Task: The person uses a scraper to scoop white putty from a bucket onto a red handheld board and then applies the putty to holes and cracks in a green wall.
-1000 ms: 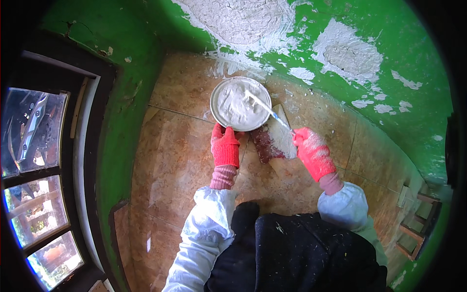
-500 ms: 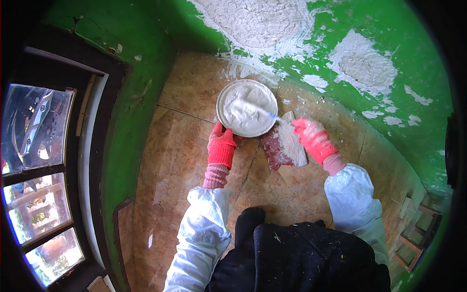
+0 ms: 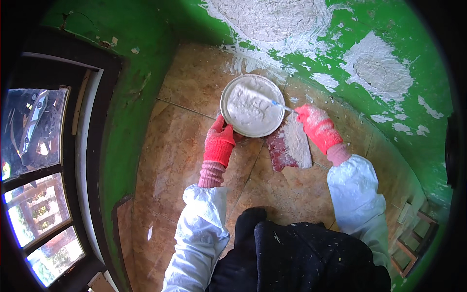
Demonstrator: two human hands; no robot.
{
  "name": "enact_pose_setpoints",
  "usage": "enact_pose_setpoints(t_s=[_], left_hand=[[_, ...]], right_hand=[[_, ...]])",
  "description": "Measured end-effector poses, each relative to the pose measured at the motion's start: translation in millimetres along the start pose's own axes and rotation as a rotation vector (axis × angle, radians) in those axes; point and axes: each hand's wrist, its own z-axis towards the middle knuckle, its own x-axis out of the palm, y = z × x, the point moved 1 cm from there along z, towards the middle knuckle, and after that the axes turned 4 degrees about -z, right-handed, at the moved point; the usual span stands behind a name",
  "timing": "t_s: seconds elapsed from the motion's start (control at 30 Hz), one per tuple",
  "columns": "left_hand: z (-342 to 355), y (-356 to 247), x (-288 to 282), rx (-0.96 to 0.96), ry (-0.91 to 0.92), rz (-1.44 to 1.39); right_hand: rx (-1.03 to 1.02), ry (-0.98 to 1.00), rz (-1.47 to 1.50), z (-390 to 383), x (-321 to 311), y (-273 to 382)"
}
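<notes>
A round white bucket point(image 3: 224, 104) of thick white paste point(image 3: 250, 117) stands on the tiled floor near the far wall. My left hand point(image 3: 219, 143), in a red glove, grips its near-left rim, thumb and fingers closed on the edge. In my red-gloved right hand point(image 3: 320, 127) is what looks like a small paint roller point(image 3: 258, 96), its end blue and its head caked white. The head lies across the paste inside the bucket. Just right of the bucket, a flat dark red piece point(image 3: 281, 153) smeared with white rests on the floor, below my right hand.
The green wall point(image 3: 335, 63) ahead has rough white patches point(image 3: 377, 68). A dark-framed glass door point(image 3: 41, 146) stands at the left. A small wooden frame point(image 3: 413, 243) leans at the lower right. White crumbs lie along the wall's foot.
The roller's head has swung up and to the left in the paste, and its handle end has risen with my right hand. My left hand still grips the rim; the view has shifted slightly.
</notes>
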Motion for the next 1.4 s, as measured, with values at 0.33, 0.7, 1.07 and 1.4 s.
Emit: enact_pose_setpoints(t_s=[0.33,0.7,1.07,1.4], left_hand=[[7.0,-10.2,-18.6,-0.085,0.05,0.128],[22.2,-17.0,-23.1,-0.125,0.087,0.067],[21.2,-21.5,-25.3,-0.167,0.133,0.026],[15.1,-26.9,-20.1,-0.143,0.127,0.012]], right_hand=[[0.004,0.063,0.182,-0.9,-10.8,8.4],[-0.013,0.086,-0.012,9.5,-17.7,-6.0],[0.082,0.12,0.16,-15.0,-41.5,2.6],[-0.109,0.001,-0.258,-27.0,-88.9,11.1]])
